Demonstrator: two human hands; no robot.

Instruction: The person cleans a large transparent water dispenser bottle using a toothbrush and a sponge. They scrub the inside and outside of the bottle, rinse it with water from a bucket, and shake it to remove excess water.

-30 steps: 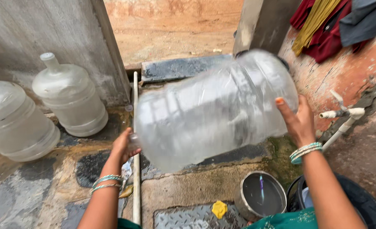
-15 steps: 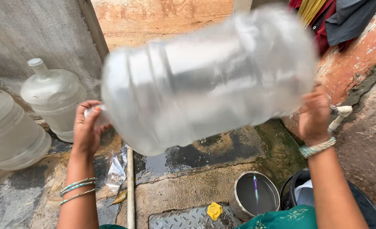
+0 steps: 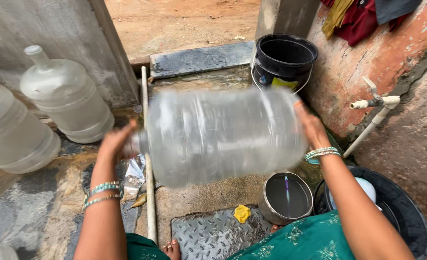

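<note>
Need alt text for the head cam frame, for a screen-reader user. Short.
A person holds a large clear water jug sideways in the air, blurred by motion, left hand at its neck and right hand on its base. Two similar jugs stand by the grey wall at left; a black bucket, a white tap and a steel pot lie around.
</note>
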